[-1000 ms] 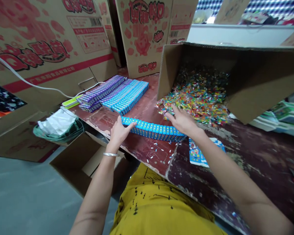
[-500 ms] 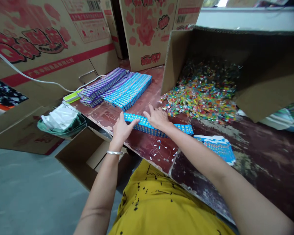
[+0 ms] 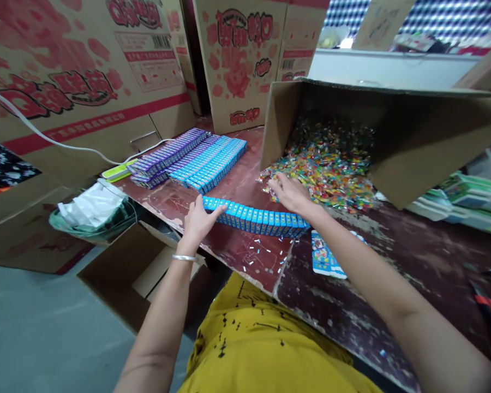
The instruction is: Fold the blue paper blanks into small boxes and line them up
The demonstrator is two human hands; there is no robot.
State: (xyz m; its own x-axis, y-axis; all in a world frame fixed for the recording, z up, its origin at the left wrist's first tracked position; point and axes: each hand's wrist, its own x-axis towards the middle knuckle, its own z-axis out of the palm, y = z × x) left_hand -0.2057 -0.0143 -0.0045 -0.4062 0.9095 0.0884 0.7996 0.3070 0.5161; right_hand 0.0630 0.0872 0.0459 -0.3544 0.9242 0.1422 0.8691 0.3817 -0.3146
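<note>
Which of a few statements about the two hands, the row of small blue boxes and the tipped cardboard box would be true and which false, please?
1. The left hand rests against the left end of the row of small blue cardboard boxes. True.
2. The right hand grips a purple box. False: it lies open at the near edge of the pile of colourful wrapped sweets.
3. The big brown cardboard box stands upright and taped shut. False: it lies on its side, open, with the sweets spilling out of it.
4. A silver bangle sits on the left wrist. True.
</note>
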